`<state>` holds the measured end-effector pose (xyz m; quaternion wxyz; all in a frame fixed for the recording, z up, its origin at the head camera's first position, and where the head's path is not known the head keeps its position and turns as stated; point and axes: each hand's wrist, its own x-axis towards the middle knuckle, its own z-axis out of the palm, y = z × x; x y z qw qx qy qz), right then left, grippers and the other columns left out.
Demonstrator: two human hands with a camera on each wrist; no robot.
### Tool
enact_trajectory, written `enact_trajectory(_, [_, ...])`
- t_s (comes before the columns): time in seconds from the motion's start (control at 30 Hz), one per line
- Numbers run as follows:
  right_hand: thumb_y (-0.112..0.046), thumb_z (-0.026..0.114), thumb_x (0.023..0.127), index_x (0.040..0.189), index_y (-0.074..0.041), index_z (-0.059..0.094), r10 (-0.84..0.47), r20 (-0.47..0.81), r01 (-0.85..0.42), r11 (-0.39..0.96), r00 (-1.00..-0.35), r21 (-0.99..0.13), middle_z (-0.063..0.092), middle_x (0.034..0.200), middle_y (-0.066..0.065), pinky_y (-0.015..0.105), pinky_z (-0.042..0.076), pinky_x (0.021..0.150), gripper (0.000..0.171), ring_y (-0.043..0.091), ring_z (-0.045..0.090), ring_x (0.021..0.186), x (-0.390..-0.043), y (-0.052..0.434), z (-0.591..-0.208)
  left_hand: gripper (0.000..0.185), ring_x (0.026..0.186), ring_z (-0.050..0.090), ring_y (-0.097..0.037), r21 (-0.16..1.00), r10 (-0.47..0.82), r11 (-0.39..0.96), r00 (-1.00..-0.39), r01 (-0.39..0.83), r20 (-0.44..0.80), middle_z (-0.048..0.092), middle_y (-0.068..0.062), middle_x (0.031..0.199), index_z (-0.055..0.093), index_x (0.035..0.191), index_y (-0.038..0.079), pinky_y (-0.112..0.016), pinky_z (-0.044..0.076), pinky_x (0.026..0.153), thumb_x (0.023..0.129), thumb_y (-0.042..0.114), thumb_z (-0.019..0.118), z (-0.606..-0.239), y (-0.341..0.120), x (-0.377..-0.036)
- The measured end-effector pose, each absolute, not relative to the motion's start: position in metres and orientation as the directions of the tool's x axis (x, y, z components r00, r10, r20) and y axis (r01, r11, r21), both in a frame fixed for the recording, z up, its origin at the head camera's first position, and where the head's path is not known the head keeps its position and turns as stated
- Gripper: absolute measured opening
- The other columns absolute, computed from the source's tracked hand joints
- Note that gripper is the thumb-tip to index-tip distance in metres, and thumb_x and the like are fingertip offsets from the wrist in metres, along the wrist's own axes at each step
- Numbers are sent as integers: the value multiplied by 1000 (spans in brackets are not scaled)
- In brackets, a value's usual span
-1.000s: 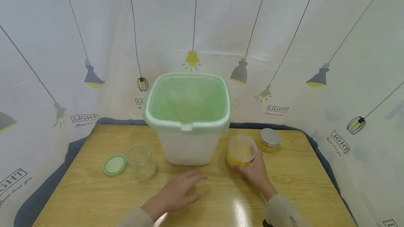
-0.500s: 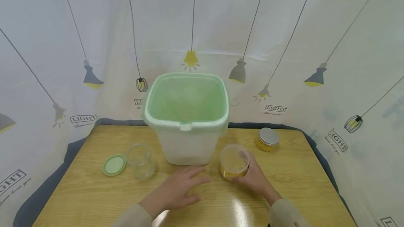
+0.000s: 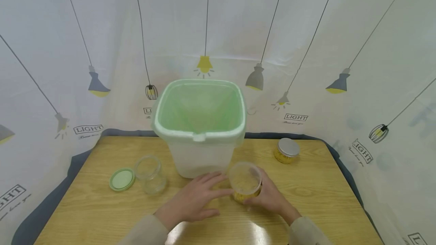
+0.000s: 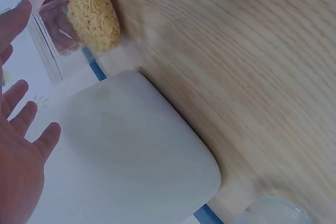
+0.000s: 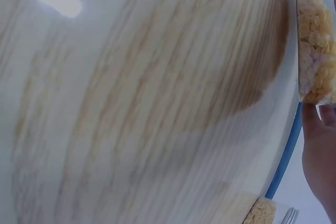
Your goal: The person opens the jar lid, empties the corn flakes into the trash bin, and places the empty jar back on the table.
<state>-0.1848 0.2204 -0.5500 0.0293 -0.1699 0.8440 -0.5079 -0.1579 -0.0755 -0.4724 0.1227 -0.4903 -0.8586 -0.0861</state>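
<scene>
Fingers [image 3: 256, 195] of the right hand [image 3: 269, 196] grip the open jar [image 3: 245, 182]; left hand [image 3: 194, 201] lies flat, relaxed. Tilting could spill grain onto the desk [image 3: 323, 196].

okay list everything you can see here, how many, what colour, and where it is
bin: one, white with green liner, table centre back
held jar: one, clear, yellow contents, in front of the bin
empty jar: one, clear, left of the bin
lid: one, green, beside the empty jar
capped jar: one, silver cap, yellow contents, right back
table: one, wood
right hand: grips the held jar
left hand: fingers straight, by the held jar
</scene>
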Motion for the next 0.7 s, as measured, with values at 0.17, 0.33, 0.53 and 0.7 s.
enact_trajectory(0.17, [-34, 95, 56, 148, -26, 30, -359, 104, -261, 424, -927, -867, 49, 142, 2, 48, 39, 108, 112, 24, 50, 127, -181, 214, -546, 67, 140, 41, -31, 5, 835, 469, -446, 883, 321, 43, -5, 152, 54, 138, 33, -45, 41, 113, 77, 51, 76, -468, -71, -160])
enact_trajectory(0.33, [-35, 94, 57, 148, -24, 31, -391, 70, -247, 424, -918, -871, 49, 141, 5, 41, 43, 106, 111, 22, 51, 126, -176, 207, -543, 69, 141, 40, -30, -34, 851, 458, -427, 888, 307, 42, -4, 153, 50, 141, 35, -44, 40, 114, 79, 56, 72, -466, -67, -164])
enact_trajectory(0.53, [-34, 93, 58, 148, -28, 30, -452, 77, -278, 396, -889, -875, 47, 144, 2, 41, 42, 105, 109, 24, 49, 128, -172, 198, -544, 70, 141, 39, -30, -28, 860, 439, -411, 898, 303, 42, -5, 152, 48, 143, 35, -45, 40, 114, 80, 60, 67, -464, -61, -167])
enact_trajectory(0.7, [-35, 93, 59, 149, -32, 29, -504, 111, -328, 366, -857, -871, 41, 147, -6, 48, 39, 110, 110, 24, 43, 135, -169, 189, -544, 68, 140, 40, -29, 5, 860, 418, -398, 908, 319, 43, -4, 151, 48, 142, 35, -45, 42, 112, 82, 64, 63, -463, -57, -168])
